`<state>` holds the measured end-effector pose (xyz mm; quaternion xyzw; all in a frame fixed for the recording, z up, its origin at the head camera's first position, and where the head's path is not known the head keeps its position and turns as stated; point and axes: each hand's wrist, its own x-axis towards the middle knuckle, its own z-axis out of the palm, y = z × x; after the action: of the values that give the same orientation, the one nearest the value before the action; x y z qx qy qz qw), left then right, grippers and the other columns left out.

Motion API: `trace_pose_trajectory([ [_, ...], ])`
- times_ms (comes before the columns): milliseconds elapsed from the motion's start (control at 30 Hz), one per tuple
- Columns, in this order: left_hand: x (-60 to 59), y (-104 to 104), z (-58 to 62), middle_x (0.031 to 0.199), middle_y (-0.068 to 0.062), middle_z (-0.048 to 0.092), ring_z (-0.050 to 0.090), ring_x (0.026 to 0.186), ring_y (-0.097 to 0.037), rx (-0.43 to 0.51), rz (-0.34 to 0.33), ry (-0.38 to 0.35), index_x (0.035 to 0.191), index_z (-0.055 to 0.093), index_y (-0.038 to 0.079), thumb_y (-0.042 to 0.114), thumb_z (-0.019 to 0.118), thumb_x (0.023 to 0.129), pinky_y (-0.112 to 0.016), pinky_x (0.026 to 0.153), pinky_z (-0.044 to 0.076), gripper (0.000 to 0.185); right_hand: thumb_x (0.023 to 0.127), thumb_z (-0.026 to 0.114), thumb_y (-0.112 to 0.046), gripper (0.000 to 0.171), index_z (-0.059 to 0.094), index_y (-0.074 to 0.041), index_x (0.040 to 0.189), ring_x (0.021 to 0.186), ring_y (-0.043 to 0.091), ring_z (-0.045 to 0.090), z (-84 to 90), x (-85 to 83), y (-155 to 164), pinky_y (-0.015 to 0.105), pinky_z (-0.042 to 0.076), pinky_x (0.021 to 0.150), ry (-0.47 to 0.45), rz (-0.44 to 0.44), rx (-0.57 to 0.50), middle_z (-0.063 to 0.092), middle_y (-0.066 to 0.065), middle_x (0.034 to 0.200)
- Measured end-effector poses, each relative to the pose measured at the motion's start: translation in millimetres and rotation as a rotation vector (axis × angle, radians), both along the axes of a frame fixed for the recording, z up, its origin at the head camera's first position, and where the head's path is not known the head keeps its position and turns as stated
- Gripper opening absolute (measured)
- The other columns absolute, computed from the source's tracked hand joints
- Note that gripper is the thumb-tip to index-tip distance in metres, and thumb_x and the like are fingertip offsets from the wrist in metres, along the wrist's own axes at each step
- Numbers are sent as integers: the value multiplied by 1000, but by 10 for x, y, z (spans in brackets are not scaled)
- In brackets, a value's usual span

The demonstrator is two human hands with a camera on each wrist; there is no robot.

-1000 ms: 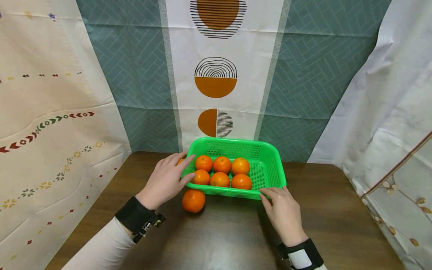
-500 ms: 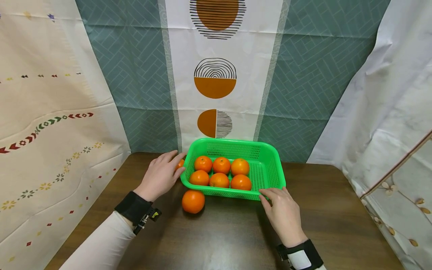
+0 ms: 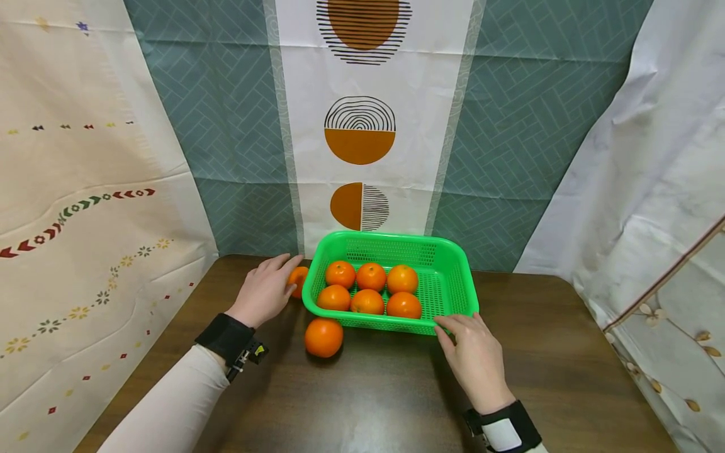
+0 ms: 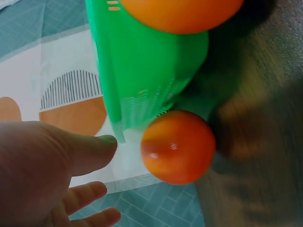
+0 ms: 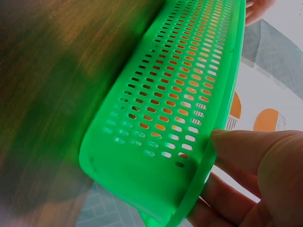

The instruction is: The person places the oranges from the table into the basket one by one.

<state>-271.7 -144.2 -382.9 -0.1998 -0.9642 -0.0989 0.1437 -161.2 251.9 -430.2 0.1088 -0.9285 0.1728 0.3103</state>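
Observation:
A green plastic basket (image 3: 450,286) with perforated walls holds several oranges (image 3: 367,301) in two rows. One orange (image 3: 324,338) lies on the table before its near left corner. Another orange (image 4: 178,147) sits beside the basket's left end. My left hand (image 3: 262,292) hovers left of that orange, fingers extended; the left wrist view shows a gap between thumb and fruit. With my right hand (image 3: 472,358) I pinch the basket's rim at the near right corner, thumb (image 5: 246,146) outside and fingers behind the rim.
The brown wooden table (image 3: 362,390) ends at a patterned cloth backdrop (image 3: 243,157). A cream cloth (image 3: 102,251) hangs on the left, and a pale cloth (image 3: 640,207) hangs on the right.
My left hand has drawn back leftward from over the basket's left edge, uncovering more of the orange beside it. My right hand stays on the rim. Basket and oranges look unmoved.

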Motion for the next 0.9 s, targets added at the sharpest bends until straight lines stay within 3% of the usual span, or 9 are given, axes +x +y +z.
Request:
trace_pose_trajectory([
  [400, -192, -17, -165, 152, -22, 42, 40, 135, -48, 32, 7, -117, 153, 43, 10, 19, 83, 84, -71, 100, 37, 80, 85, 82, -19, 23, 80, -15, 108, 96, 26, 71, -5, -1, 1, 58, 42, 106, -8, -1, 2, 75, 4, 99],
  [900, -326, 9, -308, 151, -24, 43, 41, 134, -49, 40, 0, -150, 151, 44, 6, 26, 87, 80, -71, 99, 38, 85, 85, 82, -18, 22, 80, -15, 106, 96, 25, 71, -7, 2, -2, 58, 42, 105, 2, 5, -6, 74, 3, 100],
])
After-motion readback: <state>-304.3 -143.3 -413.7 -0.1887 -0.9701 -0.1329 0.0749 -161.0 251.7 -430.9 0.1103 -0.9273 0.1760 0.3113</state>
